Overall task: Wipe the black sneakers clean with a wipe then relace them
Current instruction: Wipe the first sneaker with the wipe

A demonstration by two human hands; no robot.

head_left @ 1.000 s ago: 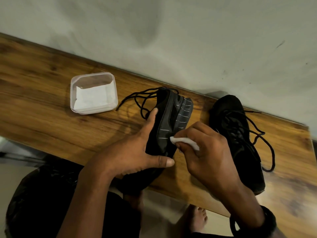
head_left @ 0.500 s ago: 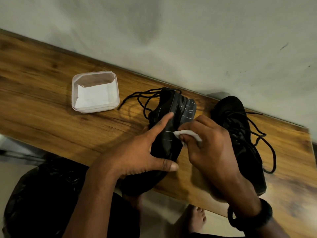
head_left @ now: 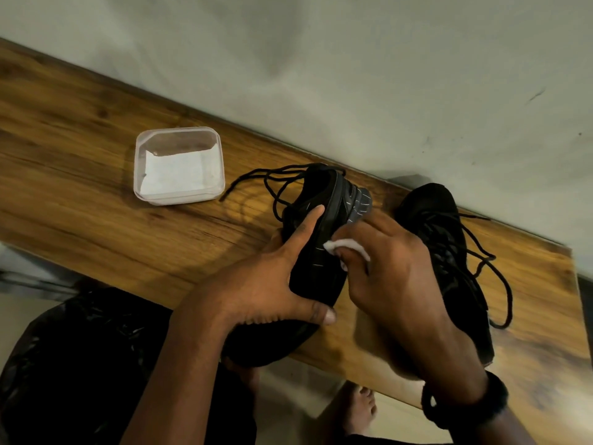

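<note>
Sneaker on its side over the near edge of the table, sole turned right. Left hand clamped round its upper, thumb underneath, forefinger stretched along the side. Right hand curled, pinching a white wipe against the sole's edge. Second sneaker flat toward the right end by the back edge, laces loose. Clear tub holding white sheets farther left.
</note>
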